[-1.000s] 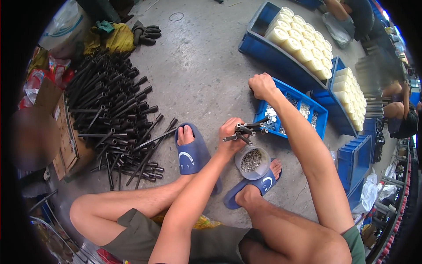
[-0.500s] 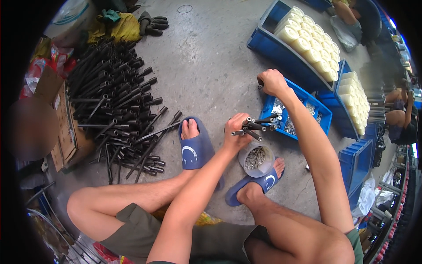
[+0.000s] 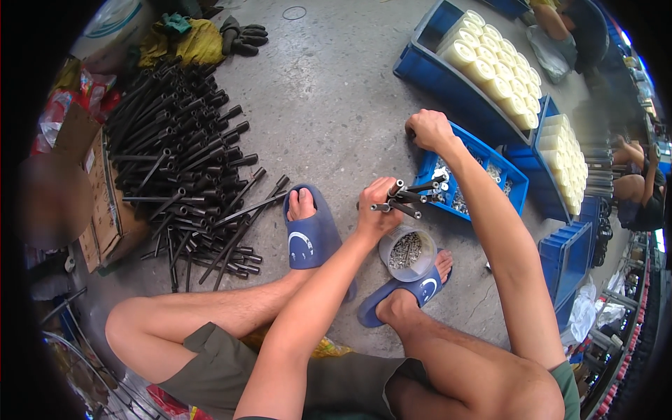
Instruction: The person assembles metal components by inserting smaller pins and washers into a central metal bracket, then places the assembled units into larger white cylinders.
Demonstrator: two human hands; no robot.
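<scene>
**Rods held left, right hand out at the tray**

While the left hand (image 3: 378, 210) is clenched round a small bundle of dark metal rods (image 3: 413, 198), their long axes are seen pointing right and slightly far, towards the small blue plastic tray of silvery fittings (image 3: 507, 183). The right hand (image 3: 428, 130) is closed at that tray's far-left corner; whether anything is pinched cannot be told. The bundle lies near-left of it, above a clear round tub of screws (image 3: 408, 253).

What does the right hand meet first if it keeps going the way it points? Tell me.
The right hand reaches forward at the far-left corner of the small blue parts bin; beyond lies the large blue crate of cream cylinders, probably first, though depth is unclear.
</scene>
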